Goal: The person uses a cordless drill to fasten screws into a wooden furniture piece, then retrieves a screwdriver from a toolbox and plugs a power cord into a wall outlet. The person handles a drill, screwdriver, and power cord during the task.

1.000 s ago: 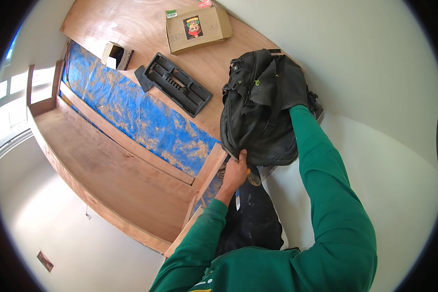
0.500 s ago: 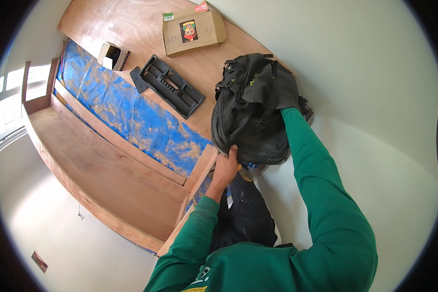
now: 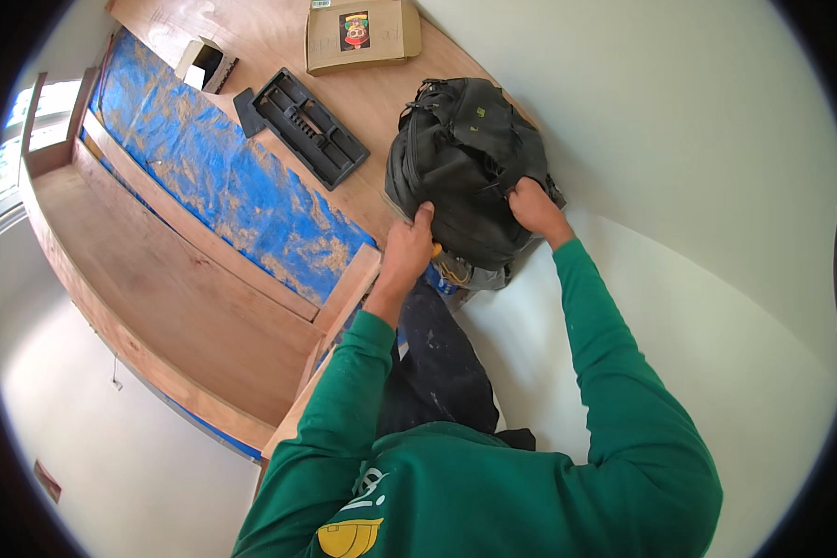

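A black backpack (image 3: 465, 177) rests on the wooden board (image 3: 242, 28), close to the wall on the right. My left hand (image 3: 411, 244) grips its near left edge, thumb on top and fingers tucked beneath. At the right side of the bag, my right hand (image 3: 537, 209) is closed on its black fabric or a strap; I cannot make out which. Some grey cloth and a yellow and blue item, partly hidden, show below the bag by my left hand.
Left of the backpack lies a black plastic tray (image 3: 312, 130). A flat cardboard box (image 3: 363, 37) and a small open box (image 3: 206, 67) sit farther off. Blue sheeting (image 3: 223, 177) covered in sawdust spreads beside a long wooden frame (image 3: 158, 279). A white wall (image 3: 660, 167) rises at right.
My right hand has come out from under the backpack's flap and now grips its right side. The flap has dropped. My left hand keeps its hold, and the whole view has shifted.
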Demonstrator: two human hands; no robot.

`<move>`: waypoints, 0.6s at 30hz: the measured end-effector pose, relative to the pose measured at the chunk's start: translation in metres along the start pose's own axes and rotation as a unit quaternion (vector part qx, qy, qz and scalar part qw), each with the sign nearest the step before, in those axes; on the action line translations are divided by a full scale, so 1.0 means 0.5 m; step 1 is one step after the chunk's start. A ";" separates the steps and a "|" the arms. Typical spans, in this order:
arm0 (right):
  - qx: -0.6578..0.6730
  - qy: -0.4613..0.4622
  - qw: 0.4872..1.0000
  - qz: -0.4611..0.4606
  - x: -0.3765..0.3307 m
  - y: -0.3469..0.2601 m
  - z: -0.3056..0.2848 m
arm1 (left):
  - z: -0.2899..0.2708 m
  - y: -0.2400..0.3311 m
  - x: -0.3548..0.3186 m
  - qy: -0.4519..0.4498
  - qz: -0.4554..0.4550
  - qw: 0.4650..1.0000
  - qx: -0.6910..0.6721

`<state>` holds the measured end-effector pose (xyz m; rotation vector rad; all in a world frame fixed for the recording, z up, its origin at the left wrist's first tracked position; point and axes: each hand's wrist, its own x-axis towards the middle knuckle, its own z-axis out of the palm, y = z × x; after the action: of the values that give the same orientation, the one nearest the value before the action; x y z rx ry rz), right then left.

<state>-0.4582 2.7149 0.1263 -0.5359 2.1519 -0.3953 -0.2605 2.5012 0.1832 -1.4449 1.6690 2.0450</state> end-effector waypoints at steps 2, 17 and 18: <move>0.100 0.025 0.994 -0.038 -0.055 0.005 -0.013 | -0.003 -0.003 0.022 -0.023 -0.037 0.999 0.006; 0.063 0.205 0.975 -0.053 -0.163 -0.064 -0.131 | 0.026 0.069 0.032 -0.092 0.098 0.978 0.157; -0.004 0.246 0.969 -0.030 -0.174 -0.091 -0.158 | 0.029 0.077 0.033 -0.093 0.090 0.982 0.140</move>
<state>-0.4645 2.7269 0.2515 -0.5518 2.6174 -0.6031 -0.3015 2.4914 0.1968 -1.0155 1.9702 1.8645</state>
